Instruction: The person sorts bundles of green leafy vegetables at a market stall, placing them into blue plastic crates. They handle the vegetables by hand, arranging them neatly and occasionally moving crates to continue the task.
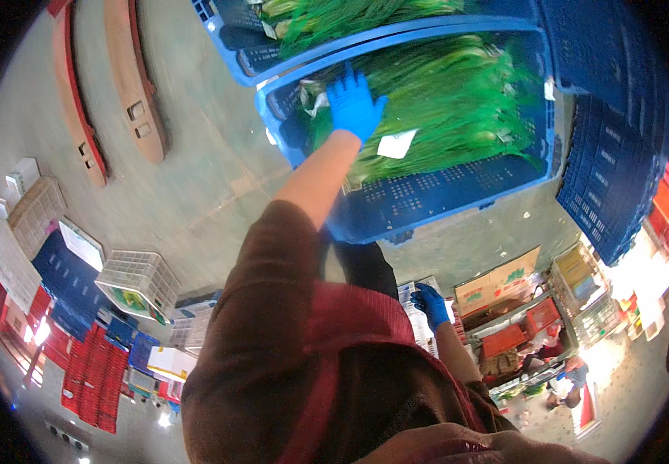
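My left hand, in a blue glove, is spread palm down over the left end of long, thin green vegetables, which look like scallions or chives. They lie in a blue plastic crate. Beside the wrist a white paper slip rests on the greens, and a crumpled whitish wrapping shows by the fingers. My right hand, also blue-gloved, hangs low by my side with its fingers loosely bent and apart. No held thing shows in it. Behind it in the picture are white crates.
Another blue crate of greens adjoins at the top. Blue crates are stacked at right. Two pallet-jack-like forks lie on the floor at upper left. A white lattice crate stands lower left, a cardboard box lower right, with people beyond.
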